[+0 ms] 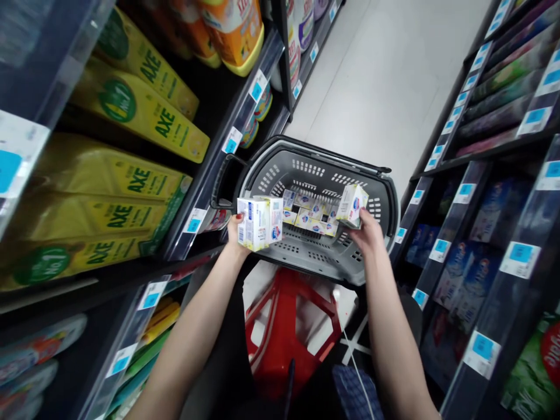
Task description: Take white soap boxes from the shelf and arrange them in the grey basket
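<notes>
My left hand (pixel 237 234) is closed around white soap boxes (pixel 259 224) with yellow-green edges and a barcode, at the left rim of a grey shopping basket (pixel 336 267). My right hand (pixel 367 232) grips another white soap box (pixel 351 205) over the basket's right side; whether it is one box or two pressed together I cannot tell. Down on the basket floor lie several similar soap boxes (pixel 310 221) side by side, partly hidden behind what I hold. Most of my left fingers are out of sight behind the boxes.
Yellow AXE bottles (pixel 153 122) fill the left shelf, with orange bottles (pixel 236 32) beyond. On the right, another shelf holds blue-and-white packs (pixel 464 280). A red plastic frame (pixel 289 344) stands below the basket, between my legs. The pale aisle floor (pixel 371 76) runs ahead.
</notes>
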A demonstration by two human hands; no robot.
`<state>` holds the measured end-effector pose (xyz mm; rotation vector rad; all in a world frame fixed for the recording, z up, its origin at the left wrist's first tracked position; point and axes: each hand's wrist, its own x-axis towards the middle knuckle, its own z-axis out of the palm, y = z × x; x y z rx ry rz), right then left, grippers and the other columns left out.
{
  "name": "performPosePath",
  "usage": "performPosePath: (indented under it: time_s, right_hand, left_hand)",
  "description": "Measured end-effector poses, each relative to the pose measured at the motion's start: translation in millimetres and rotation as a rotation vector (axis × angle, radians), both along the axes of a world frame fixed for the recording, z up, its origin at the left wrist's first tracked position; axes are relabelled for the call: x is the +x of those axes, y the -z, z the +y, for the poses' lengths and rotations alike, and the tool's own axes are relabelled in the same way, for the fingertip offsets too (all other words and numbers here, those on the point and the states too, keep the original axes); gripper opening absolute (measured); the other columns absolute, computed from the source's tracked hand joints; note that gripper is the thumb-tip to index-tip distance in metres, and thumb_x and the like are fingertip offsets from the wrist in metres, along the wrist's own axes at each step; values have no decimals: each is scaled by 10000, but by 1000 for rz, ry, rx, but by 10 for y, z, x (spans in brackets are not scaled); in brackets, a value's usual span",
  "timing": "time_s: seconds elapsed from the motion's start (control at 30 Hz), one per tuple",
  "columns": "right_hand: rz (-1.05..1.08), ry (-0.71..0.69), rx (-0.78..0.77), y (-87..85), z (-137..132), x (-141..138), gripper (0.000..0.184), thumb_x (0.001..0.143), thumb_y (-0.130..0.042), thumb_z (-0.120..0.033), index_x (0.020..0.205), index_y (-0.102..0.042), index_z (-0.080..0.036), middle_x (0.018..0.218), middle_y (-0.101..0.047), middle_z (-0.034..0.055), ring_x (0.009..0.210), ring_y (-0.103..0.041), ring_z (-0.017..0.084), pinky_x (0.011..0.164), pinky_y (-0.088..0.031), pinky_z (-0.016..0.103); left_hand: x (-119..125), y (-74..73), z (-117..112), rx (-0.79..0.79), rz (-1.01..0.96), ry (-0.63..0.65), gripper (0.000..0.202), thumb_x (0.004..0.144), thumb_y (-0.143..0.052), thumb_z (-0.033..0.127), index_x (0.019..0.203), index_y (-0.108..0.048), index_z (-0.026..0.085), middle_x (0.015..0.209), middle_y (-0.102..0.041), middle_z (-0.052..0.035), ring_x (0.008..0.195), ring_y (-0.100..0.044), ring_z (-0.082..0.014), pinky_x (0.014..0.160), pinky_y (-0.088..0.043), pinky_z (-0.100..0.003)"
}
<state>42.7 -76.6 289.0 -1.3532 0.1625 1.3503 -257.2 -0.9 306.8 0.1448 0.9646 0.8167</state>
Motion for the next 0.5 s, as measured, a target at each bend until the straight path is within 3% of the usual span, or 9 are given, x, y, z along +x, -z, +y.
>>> performPosePath:
  time_s: [0.07,0.17,0.27,0.33,0.43,0.5]
  right_hand:
    - [-106,-67,-102,280,104,258,195,815,-582,-279,1002,-552,-234,864,-654,-1,740,-605,156,684,-531,319]
    - [-83,-164,-207,717,253,522,221,850,-548,-404,963,-546,-214,762,-635,13,639,-577,145,597,-502,280]
    - [-46,-265,-221,1121,354,618,391,837,-513,-578,896,-542,-192,690,-606,34,558,-525,136,534,-464,263]
    - [-148,-395,-236,1371,398,632,475,825,-457,-657,887,-532,-192,699,-607,43,560,-520,139,551,-475,278]
    - [-404,-571,-307,1716,450,640,438,839,-434,-600,960,-533,-192,799,-641,59,680,-584,167,663,-513,321]
    - [-568,-660,-384,1912,475,651,405,777,-563,-511,1010,-549,-180,895,-657,83,852,-619,220,787,-513,373]
  left_hand:
    - [-49,-12,-3,-6,-2,20,619,594,-623,391,1179,-606,188,1110,-699,-99,1207,-539,-408,991,-426,-598]
    - [-160,-43,-11,-41,-18,69,655,565,-624,412,1184,-605,198,1089,-699,-103,1231,-509,-442,996,-393,-642]
    - [-303,-34,-22,-109,-48,118,707,552,-629,468,1208,-593,209,1129,-684,-115,1280,-455,-466,1010,-358,-670]
    - [-392,0,-27,-125,-77,129,736,551,-633,503,1234,-583,233,1155,-673,-112,1311,-420,-470,1019,-341,-680]
    - [-491,63,-35,-118,-125,131,769,521,-659,541,1238,-589,273,1160,-669,-90,1317,-411,-468,1029,-337,-674]
    - [-545,106,-51,-112,-123,124,788,496,-677,549,1233,-595,282,1161,-666,-77,1294,-438,-456,1031,-357,-649]
